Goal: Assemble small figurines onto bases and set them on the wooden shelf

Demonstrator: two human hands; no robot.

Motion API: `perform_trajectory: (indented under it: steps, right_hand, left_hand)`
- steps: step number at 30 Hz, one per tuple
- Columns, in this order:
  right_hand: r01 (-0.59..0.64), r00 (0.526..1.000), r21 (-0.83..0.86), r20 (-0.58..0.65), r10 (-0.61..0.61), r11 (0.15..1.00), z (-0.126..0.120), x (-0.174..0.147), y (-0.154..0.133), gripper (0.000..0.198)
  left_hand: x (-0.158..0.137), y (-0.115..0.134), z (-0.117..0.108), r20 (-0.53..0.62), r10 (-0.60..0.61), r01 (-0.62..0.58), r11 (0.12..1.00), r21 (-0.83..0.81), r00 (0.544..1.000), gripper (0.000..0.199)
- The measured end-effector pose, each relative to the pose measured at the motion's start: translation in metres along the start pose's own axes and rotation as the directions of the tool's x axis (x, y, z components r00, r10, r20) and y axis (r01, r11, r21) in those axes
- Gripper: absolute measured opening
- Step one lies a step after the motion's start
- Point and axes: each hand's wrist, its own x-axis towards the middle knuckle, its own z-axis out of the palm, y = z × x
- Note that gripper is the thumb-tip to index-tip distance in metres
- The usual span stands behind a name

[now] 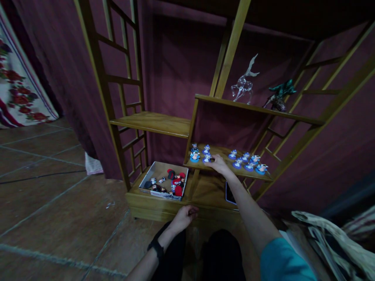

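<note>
My right hand [216, 164] reaches onto the middle shelf, its thumb and fingers closed on a small white-and-purple figurine [207, 157]. Just left of it stands a figurine on a blue base [195, 157], and behind it another purple-based figurine [206, 149]. Several more figurines [238, 162] stand in a group to the right on that shelf. Low in front of the cabinet's bottom edge, my left hand [184, 217] has its fingers curled in; what they hold, if anything, is hidden. A dark watch sits on my left wrist.
An open cardboard box [148, 174] with several small figures and red and dark caps stands on the bottom shelf. A phone-like dark object [230, 194] lies under my right forearm. Above are a clear glass deer [243, 86] and a dark green-topped figure [279, 95]. Folded cloth [331, 238] lies at right.
</note>
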Motion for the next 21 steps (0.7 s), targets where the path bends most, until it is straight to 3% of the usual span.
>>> perform_trajectory:
  steps: [16,18,21]
  right_hand:
    - [0.055,0.998,0.053,0.004,-0.056,0.997,-0.005,-0.007,-0.003,0.041]
    - [0.091,0.995,0.092,-0.059,-0.086,0.992,-0.007,-0.015,-0.006,0.044]
    - [0.189,0.943,0.128,-0.300,-0.144,0.974,-0.006,-0.047,-0.014,0.041]
  left_hand:
    - [-0.003,-0.001,-0.001,-0.012,0.010,-0.009,0.999,0.052,1.000,0.026]
    - [-0.003,-0.002,-0.002,-0.030,0.012,-0.012,1.000,0.014,0.999,0.025]
    - [-0.003,-0.002,-0.005,-0.085,0.032,-0.035,0.999,-0.041,0.996,0.024]
